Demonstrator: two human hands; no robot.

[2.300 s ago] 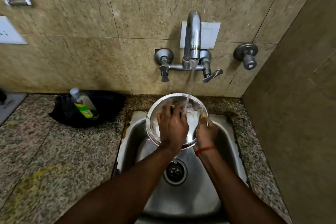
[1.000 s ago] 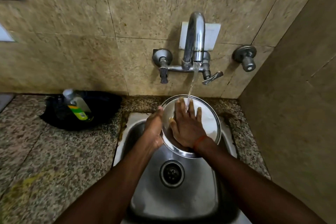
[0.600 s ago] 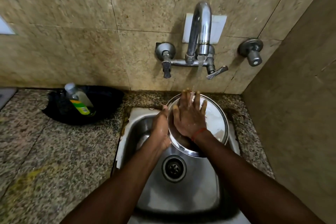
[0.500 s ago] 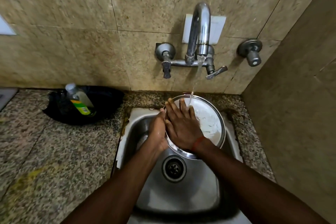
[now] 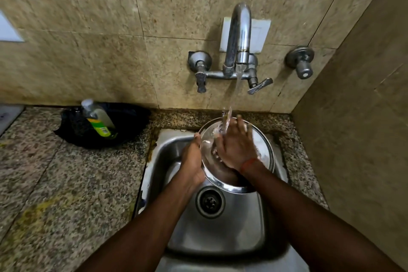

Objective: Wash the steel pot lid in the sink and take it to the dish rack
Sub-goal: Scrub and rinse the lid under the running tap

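Evidently mid-rinse: left hand [image 5: 192, 158] grips the steel pot lid [image 5: 263, 150] rim, right hand [image 5: 235, 147] rubs flat-fingered; dish rack unseen, carrying remains

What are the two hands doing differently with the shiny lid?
The left hand grips the left rim of the round steel pot lid, fingers curled in a steady grip, while the right hand lies flat and open on the lid's face. The stream from the chrome tap lands by the right hand's fingers; the left hand sits beside that stream. Only the right wrist wears a red thread. Both touch the lid over the steel sink.
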